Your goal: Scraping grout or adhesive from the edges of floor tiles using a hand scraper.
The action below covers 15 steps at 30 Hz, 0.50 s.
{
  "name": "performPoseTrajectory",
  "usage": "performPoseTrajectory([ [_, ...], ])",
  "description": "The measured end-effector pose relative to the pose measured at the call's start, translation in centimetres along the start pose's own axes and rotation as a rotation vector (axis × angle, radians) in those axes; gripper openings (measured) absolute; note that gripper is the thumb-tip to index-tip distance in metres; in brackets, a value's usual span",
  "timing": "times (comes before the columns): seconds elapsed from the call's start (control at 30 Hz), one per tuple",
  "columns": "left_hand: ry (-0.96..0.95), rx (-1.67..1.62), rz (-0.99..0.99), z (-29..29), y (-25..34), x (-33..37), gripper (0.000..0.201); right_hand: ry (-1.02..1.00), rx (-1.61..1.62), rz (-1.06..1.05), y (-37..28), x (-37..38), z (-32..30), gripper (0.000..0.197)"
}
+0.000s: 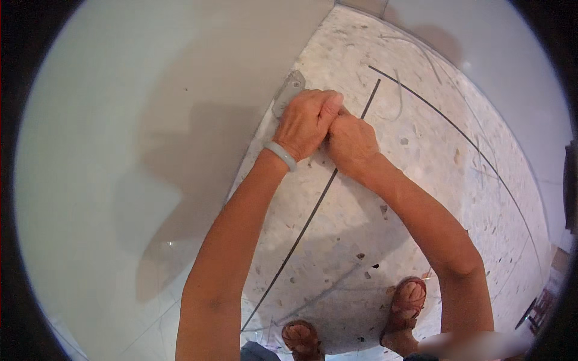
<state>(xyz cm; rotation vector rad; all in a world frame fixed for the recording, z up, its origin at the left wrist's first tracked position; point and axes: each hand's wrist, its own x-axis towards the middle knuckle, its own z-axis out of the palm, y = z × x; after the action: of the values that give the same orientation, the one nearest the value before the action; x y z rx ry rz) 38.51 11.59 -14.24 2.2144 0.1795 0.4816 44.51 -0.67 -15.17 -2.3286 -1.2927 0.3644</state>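
As both hands bunch together up near the far end of the long dark line (289, 249) on the speckled floor (337, 240), we get our look at the gray plate (289, 90)! It sits left of that line, right at the edge where the floor meets a smooth pale surface (90, 120), and a small round fastener, perhaps a screw, shows near its far end. Over its near end comes the left hand (307, 120), just left of the line, with a pale band (281, 156) at the wrist. Tucked against it, the right hand (354, 143) lies over the line itself, knuckles bent. And the fingers? We see them curled, but their undersides are hidden; whether they close around part of the plate or only press on it, we cannot tell.

How does it handle? We judge it stiff and fairly light, probably metal, unlikely to break, with a smooth face that may slide under a loose palm. We favor a firm hold on the near end, well clear of any thin edge. Down by the line's near end, to its right, stand two brown sandals (407, 299), well apart from the plate.
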Motion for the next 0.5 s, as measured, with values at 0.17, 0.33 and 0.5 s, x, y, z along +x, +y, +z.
performPoseTrajectory([
  [0.17,0.007,0.064,0.048,0.5,-1.1,0.2,0.038,-0.019,-0.026,-0.042,0.6,0.4,-0.5,0.017],
  [0.33,0.076,0.085,0.083,1.0,-1.2,0.3,0.038,0.005,-0.011,-0.093,1.0,0.7,-0.7,0.016],
  [0.5,0.083,0.116,0.075,1.3,-1.4,0.4,0.038,0.031,0.007,-0.107,1.6,0.9,-0.5,0.016],
])
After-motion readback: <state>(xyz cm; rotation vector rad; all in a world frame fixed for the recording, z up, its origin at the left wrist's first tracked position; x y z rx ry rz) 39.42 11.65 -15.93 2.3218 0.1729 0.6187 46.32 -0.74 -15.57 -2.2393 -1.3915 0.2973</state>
